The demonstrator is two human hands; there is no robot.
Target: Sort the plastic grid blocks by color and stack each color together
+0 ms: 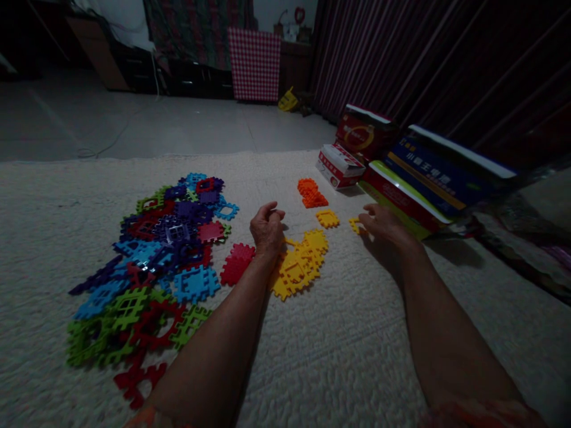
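My right hand (384, 224) pinches a yellow interlocking plastic tile (354, 225) by its edge, held just off the quilted mat. My left hand (266, 230) has its fingers curled, beside the upper left of a yellow tile pile (298, 267); whatever it may hold is hidden. A single yellow tile (328, 219) lies between the hands. Beyond it sits a small group of orange tiles (311, 193). Pinkish-red tiles (237, 263) are stacked left of my left wrist, partly beside the forearm.
A large mixed heap of blue, purple, green and red tiles (178, 229) spreads over the left of the mat (330, 351). Several boxes stand at the right, among them a white-and-red box (339, 166) and a blue box (441, 169). Dark curtains hang behind.
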